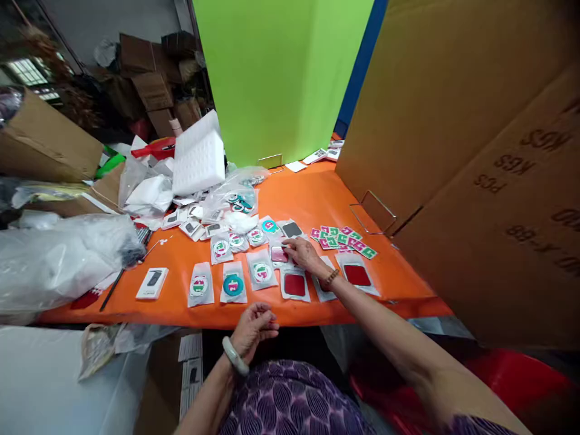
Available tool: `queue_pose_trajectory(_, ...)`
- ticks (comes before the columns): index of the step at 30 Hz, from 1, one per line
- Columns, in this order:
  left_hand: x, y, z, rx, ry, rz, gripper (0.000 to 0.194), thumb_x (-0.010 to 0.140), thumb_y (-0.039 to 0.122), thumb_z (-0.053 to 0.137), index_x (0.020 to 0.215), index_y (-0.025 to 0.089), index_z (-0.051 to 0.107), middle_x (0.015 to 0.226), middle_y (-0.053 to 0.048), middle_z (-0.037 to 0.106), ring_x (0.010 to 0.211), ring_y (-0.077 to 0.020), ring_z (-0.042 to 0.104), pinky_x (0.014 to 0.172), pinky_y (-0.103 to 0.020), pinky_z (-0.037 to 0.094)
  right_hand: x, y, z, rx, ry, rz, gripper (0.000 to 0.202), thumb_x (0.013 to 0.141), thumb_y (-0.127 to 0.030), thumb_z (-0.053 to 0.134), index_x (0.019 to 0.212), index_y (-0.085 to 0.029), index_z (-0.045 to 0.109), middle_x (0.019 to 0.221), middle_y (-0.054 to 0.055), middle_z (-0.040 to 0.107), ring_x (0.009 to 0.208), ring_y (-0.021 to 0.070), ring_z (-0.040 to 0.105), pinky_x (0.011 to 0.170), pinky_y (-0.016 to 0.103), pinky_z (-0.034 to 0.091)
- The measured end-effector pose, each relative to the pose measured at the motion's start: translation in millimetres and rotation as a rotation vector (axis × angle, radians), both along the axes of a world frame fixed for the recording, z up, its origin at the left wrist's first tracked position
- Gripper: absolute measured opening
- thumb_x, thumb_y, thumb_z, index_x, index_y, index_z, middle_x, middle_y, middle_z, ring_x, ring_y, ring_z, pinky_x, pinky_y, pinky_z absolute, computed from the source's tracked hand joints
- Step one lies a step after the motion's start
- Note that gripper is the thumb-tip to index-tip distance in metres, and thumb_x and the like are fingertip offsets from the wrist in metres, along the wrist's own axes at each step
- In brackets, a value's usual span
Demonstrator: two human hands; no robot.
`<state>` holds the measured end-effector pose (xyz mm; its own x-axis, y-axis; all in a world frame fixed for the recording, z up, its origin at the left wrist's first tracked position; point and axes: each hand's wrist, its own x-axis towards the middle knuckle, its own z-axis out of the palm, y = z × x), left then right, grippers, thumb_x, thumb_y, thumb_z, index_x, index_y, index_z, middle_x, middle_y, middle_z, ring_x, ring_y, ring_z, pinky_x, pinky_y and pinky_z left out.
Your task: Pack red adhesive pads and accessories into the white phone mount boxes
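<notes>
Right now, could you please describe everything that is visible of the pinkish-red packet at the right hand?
The packet looks like a small whitish, see-through pouch around a pinkish-red square with rounded corners. It seems to lie flat on the orange table cover, close to other packets. The right hand reaches over its right side, hiding part of it; whether it grips the packet is unclear.

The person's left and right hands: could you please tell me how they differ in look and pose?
The left hand is curled near the table's front edge, while the right hand reaches farther over the orange table, its fingers at a packet with a pinkish square. The left hand's wrist wears a pale, smooth bangle; the right hand's wears a brown bracelet. Both hands are ungloved.
</notes>
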<state>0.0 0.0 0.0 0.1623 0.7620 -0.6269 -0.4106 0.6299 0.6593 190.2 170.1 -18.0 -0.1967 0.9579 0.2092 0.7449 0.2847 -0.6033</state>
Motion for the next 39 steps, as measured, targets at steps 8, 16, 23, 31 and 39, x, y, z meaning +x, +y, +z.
queue_pose_trajectory(8, 2.3, 0.1, 3.4, -0.015, 0.054, -0.072, 0.034, 0.066, 0.022, 0.08, 0.09, 0.015, 0.057, 0.08, -0.002, 0.066, 0.068, -0.0142, 0.067, 0.064, -0.025, 0.055, 84.8, -96.7, 43.8, 0.152, 0.229, -0.156, 0.024, 0.089, -0.031, 0.051, 0.099, -0.019, 0.069, 0.093, 0.007, 0.07, 0.079, 0.0189, 0.064, 0.073, 0.031, 0.051)
queue_pose_trajectory(16, 17.3, 2.3, -1.9, -0.059, 0.061, -0.229, 0.025, 0.072, 0.012, 0.072, 0.093, 0.015, 0.058, 0.084, -0.005, 0.069, 0.074, -0.0164, 0.069, 0.07, -0.028, 0.057, 285.0, -274.9, 105.2, 0.091, -0.114, -1.011, 0.026, 0.081, -0.039, 0.053, 0.085, -0.019, 0.07, 0.086, 0.008, 0.072, 0.077, 0.0232, 0.064, 0.072, 0.035, 0.049)
queue_pose_trajectory(23, 34.0, -0.1, -0.8, -0.051, 0.114, -0.293, 0.023, 0.074, 0.007, 0.066, 0.094, 0.015, 0.06, 0.086, -0.006, 0.07, 0.075, -0.0173, 0.07, 0.07, -0.028, 0.059, 408.8, -399.6, 101.6, -0.314, -0.268, -1.247, 0.015, 0.073, -0.032, 0.057, 0.075, -0.02, 0.065, 0.069, 0.011, 0.067, 0.064, 0.0265, 0.062, 0.06, 0.039, 0.047)
queue_pose_trajectory(31, 52.2, -9.0, 2.2, -0.087, 0.165, -0.344, 0.021, 0.073, 0.005, 0.065, 0.092, 0.013, 0.061, 0.083, -0.007, 0.069, 0.072, -0.0173, 0.07, 0.069, -0.029, 0.06, 420.3, -422.7, 63.8, -0.499, -0.335, -1.075, 0.075, 0.058, -0.034, 0.072, 0.129, -0.018, 0.053, 0.124, 0.013, 0.06, 0.113, 0.0322, 0.057, 0.094, 0.04, 0.047)
queue_pose_trajectory(39, 62.9, -13.1, 3.7, -0.1, 0.193, -0.36, 0.018, 0.077, 0.004, 0.061, 0.093, 0.013, 0.059, 0.081, -0.007, 0.069, 0.069, -0.0163, 0.069, 0.067, -0.027, 0.059, 435.5, -408.0, 58.1, -0.72, -0.395, -0.872, 0.093, 0.058, -0.025, 0.074, 0.143, -0.019, 0.035, 0.146, 0.014, 0.04, 0.133, 0.0316, 0.037, 0.107, 0.04, 0.034)
